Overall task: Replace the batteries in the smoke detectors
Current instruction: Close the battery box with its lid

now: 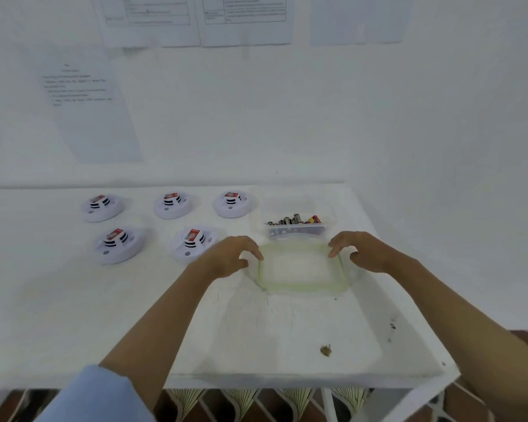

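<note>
Five round white plastic smoke detectors [173, 206] lie near the white table's [73, 315] far edge. The left hand [230, 255] pinches the left rim of a clear green-edged lid [299, 266], a clear tub of batteries [296, 228] behind it; the right hand [366, 254] pinches the right rim

Printed sheets [89, 111] on the wall [378, 102] above a white table [73, 315]

Workroom: white table [73, 315], posted instruction sheets [86, 105]
</note>
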Available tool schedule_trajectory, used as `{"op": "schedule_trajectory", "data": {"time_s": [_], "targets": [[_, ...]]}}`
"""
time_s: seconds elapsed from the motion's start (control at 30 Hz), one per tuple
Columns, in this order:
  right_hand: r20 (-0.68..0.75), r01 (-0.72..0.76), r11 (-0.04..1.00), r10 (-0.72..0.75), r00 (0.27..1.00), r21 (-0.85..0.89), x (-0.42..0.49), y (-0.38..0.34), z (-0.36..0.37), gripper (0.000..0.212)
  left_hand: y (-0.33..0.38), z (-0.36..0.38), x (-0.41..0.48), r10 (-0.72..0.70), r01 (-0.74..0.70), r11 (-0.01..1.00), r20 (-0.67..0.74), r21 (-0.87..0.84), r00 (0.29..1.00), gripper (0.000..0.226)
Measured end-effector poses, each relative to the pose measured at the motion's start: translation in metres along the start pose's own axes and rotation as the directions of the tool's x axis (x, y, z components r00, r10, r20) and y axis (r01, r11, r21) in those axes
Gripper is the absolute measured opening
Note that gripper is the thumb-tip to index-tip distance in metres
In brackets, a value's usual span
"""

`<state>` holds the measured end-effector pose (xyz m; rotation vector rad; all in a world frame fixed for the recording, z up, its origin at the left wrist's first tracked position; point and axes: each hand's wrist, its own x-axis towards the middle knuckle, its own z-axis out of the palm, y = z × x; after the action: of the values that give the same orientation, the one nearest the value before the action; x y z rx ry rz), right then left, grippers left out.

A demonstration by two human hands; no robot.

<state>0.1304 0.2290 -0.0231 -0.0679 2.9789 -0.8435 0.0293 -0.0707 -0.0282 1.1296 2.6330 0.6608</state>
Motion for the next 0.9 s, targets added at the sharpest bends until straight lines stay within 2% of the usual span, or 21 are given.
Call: {"op": "schedule_trajectory", "data": {"time_s": [0.17, 0.3, 0.5, 0.6, 0.67, 0.77, 0.83, 0.9], "targets": [[0.079, 0.024, 0.997, -0.018, 0.997, -0.069, -0.004, 0.002, -0.006, 0.06, 0.003, 0.001, 0.0, -0.023, 0.024, 0.999, -0.035, 0.023, 0.999, 0.023], [0.153, 0.054, 0.993, -0.037, 0.988, -0.104, -0.009, 0.003, -0.015, 0.041, 0.001, 0.003, -0.002, -0.054, 0.054, 0.999, -0.059, -0.002, 0.997, 0.019], [0.136, 0.065, 0.997, -0.06, 0.989, -0.033, -0.011, 0.011, -0.019, 0.026, 0.008, 0.0, -0.003, -0.076, 0.064, 0.989, -0.088, -0.131, 0.993, 0.021], [0.1, 0.069, 0.995, -0.076, 0.992, 0.07, -0.013, 0.016, -0.021, 0.025, 0.011, -0.001, -0.005, -0.056, 0.028, 0.978, -0.131, -0.206, 0.99, 0.03], [0.057, 0.047, 0.975, -0.061, 0.997, 0.219, -0.014, 0.019, -0.023, 0.027, 0.013, -0.001, -0.006, -0.058, 0.01, 0.964, -0.173, -0.266, 0.983, 0.03], [-0.06, 0.037, 0.829, -0.003, 0.998, 0.557, -0.016, 0.019, -0.025, 0.027, 0.016, -0.003, -0.006, -0.134, 0.023, 0.9, -0.228, -0.435, 0.964, 0.021], [-0.127, 0.041, 0.748, 0.058, 0.99, 0.662, -0.015, 0.015, -0.027, 0.02, 0.023, -0.005, -0.002, -0.195, 0.034, 0.832, -0.234, -0.554, 0.953, 0.015], [-0.16, 0.05, 0.689, 0.096, 0.982, 0.723, -0.01, 0.01, -0.03, 0.023, 0.032, -0.007, 0.003, -0.238, 0.02, 0.755, -0.245, -0.656, 0.94, 0.014]]}}
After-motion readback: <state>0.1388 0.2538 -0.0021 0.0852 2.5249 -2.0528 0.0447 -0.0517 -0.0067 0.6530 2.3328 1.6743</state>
